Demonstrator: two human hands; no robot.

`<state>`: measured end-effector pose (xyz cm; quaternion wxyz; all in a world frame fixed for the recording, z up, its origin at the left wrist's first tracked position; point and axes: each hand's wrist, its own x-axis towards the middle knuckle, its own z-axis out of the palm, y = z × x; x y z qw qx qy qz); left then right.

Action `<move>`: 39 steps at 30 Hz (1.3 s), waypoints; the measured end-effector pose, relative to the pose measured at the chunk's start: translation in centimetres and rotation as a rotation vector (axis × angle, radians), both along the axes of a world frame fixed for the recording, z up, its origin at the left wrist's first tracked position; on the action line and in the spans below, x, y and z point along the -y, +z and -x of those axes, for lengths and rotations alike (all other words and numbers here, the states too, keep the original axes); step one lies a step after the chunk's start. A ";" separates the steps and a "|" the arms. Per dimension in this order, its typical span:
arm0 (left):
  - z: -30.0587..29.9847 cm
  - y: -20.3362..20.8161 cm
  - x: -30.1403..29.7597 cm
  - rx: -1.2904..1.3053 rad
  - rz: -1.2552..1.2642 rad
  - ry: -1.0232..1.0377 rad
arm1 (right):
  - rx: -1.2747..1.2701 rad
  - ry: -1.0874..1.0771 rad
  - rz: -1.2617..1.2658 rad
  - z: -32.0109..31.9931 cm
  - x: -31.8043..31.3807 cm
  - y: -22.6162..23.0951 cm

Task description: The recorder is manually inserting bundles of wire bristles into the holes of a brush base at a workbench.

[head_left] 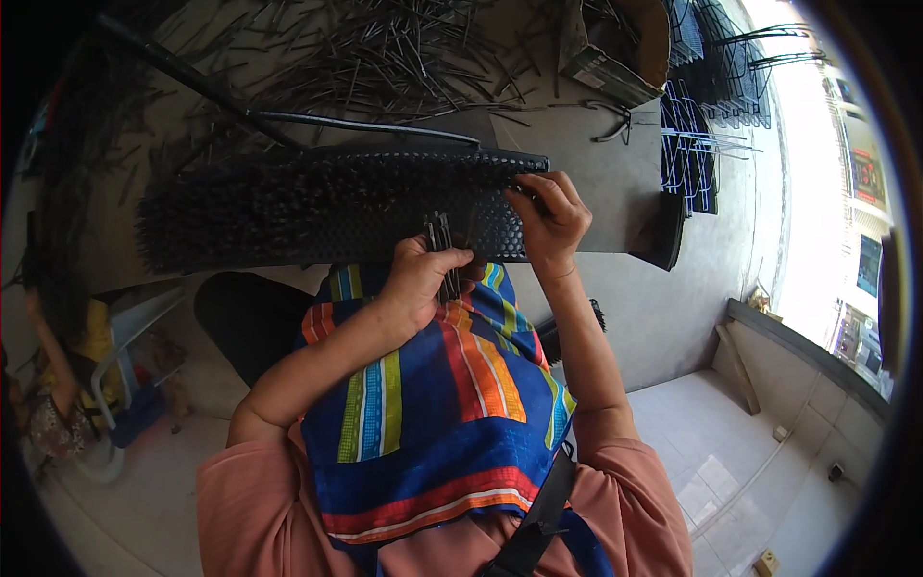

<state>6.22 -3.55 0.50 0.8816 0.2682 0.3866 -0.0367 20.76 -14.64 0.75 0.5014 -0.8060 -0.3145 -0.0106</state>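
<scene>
A long black perforated tray [498, 231] lies across the table edge in front of me. Dark thin rods [240, 207] stand densely packed in its holes, mostly over the left and far parts; the near right holes show bare. My left hand [409, 284] is closed around a small bundle of thin dark rods [438, 236], their ends sticking up over the tray's near edge. At the tray's far right corner, my right hand [556, 219] is closed in a pinch close to the last standing rods. Whatever its fingertips hold is too small and dark to make out.
A heap of loose dark rods [404, 58] covers the table's far side. A metal bar [375, 125] runs just behind the tray. Beyond it are an open cardboard box [615, 82], bent dark pieces [615, 125] and wire racks [692, 144]. Another person [58, 404] sits far left.
</scene>
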 end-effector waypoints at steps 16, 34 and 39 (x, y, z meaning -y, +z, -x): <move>-1.6 1.5 0.3 0.038 -0.047 -0.050 | -1.140 0.102 -0.119 2.7 1.3 1.3; -1.8 1.5 1.5 -0.101 -0.107 -0.148 | -0.392 -0.265 -0.411 0.2 3.6 -0.2; -2.4 1.5 2.1 -0.036 -0.098 -0.165 | 0.086 -0.224 -0.137 -2.2 2.6 -0.8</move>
